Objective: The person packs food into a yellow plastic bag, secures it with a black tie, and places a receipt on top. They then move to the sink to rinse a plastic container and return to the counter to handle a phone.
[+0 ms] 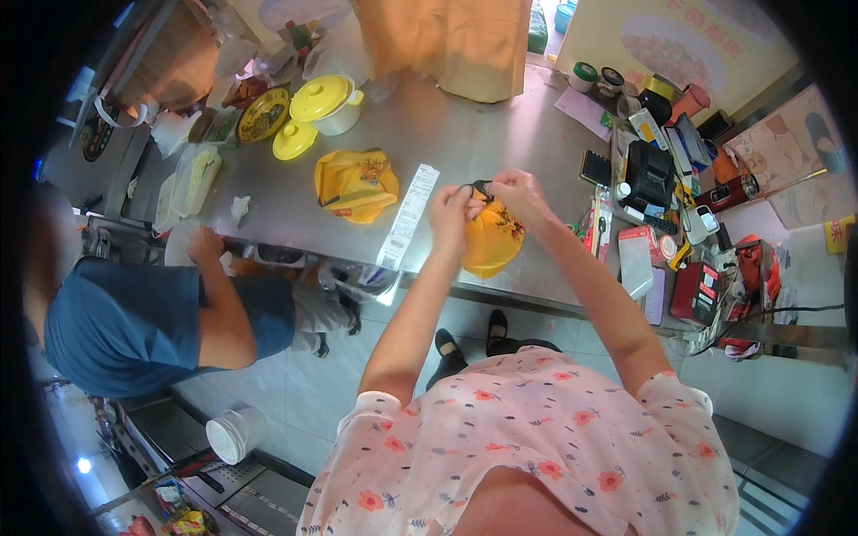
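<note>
Both my hands are at the gathered black neck of a yellow printed bag [495, 242] near the front edge of the steel counter. My left hand [450, 213] pinches the neck from the left. From the right, the fingers of my right hand [521, 193] grip the black drawstring or handle end [480, 189]. The bag looks full and rounded; its contents are hidden. To the left of it, a long printed receipt [409, 216] lies on the counter. Farther left sits a second yellow printed bag [356, 186], slack, with its dark-edged opening showing.
A co-worker in a blue shirt [134, 321] stands at the left. Yellow-lidded pots [335, 114] and food containers [196, 175] occupy the counter's left end. At the right are a black receipt printer [647, 175], a phone [595, 167] and clutter. A brown curtain [442, 47] hangs behind.
</note>
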Tool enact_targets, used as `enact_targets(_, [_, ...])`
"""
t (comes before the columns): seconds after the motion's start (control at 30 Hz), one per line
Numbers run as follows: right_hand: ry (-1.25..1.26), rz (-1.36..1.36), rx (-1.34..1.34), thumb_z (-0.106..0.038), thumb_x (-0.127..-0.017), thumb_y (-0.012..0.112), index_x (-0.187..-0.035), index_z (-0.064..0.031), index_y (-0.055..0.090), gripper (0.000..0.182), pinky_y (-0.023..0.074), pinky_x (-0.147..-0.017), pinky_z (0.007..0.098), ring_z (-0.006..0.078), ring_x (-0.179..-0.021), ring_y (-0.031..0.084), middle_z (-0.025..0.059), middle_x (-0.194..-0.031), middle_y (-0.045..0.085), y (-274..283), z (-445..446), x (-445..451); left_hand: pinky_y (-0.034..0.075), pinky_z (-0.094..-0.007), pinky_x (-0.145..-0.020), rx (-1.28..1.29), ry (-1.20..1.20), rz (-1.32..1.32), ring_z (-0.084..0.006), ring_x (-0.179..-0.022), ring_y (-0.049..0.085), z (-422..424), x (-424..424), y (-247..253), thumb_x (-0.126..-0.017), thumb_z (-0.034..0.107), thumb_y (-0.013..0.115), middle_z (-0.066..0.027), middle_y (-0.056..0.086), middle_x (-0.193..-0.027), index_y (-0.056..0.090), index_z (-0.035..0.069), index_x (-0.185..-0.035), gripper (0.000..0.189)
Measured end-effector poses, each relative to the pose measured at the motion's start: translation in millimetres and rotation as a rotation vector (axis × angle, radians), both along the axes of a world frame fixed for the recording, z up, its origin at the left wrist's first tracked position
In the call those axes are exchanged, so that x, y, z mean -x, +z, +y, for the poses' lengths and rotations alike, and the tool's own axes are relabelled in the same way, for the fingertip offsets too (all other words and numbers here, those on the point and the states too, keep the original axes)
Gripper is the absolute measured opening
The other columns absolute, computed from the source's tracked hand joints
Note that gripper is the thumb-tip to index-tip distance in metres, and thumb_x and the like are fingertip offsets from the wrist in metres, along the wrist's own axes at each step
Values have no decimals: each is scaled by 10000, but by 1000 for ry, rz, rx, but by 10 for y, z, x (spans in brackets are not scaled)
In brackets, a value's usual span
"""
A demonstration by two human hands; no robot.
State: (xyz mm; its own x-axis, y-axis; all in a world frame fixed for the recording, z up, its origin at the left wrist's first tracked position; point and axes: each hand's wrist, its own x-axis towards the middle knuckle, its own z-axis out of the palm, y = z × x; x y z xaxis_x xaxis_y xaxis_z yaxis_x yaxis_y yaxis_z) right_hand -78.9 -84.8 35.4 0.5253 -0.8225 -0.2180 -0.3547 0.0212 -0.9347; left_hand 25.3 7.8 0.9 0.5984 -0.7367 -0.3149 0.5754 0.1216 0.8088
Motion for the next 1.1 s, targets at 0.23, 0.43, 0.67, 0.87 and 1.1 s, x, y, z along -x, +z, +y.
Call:
enact_targets(0.23, [-137,-365,-578,-157,-768,610,-766,-59,530,126,335,-419,212,79,-509,430,6,-625,461,-291,-114,171,393,-237,-399,-71,17,-86,-128,-487,499,174,-65,-213,-814,26,513,-54,530,-606,484,54,-711,110])
enact_targets(0.43, [-259,-609,-888,-77,-806,546,-780,-69,479,73,332,-415,199,81,-521,419,11,-662,454,-448,-157,150,380,-235,-398,-56,193,289,-132,-516,505,153,-287,-264,-829,72,479,-58,542,-643,444,77,-650,183])
enact_targets(0.67, [-344,-758,-1111,-28,-822,486,-753,-89,417,115,333,-424,195,81,-504,373,3,-653,419,-697,-240,167,452,-287,-517,44,190,613,-199,-612,529,293,-408,-561,-847,59,422,-88,549,-702,438,51,-679,169])
enact_targets(0.87, [-227,-805,-953,-95,-857,519,-924,-14,500,107,418,-542,228,124,-600,476,54,-768,541,-853,-291,247,506,-327,-661,68,145,678,-255,-717,559,317,-402,-511,-848,75,460,-139,551,-829,486,-14,-869,95])
enact_targets(1.1, [-129,-102,317,-213,-874,545,-1001,42,529,286,456,-693,296,171,-811,556,129,-898,556,-554,267,331,444,-402,-902,262,252,773,-343,-1124,440,565,-361,-92,-876,208,553,-205,246,-1325,317,21,-1214,453])
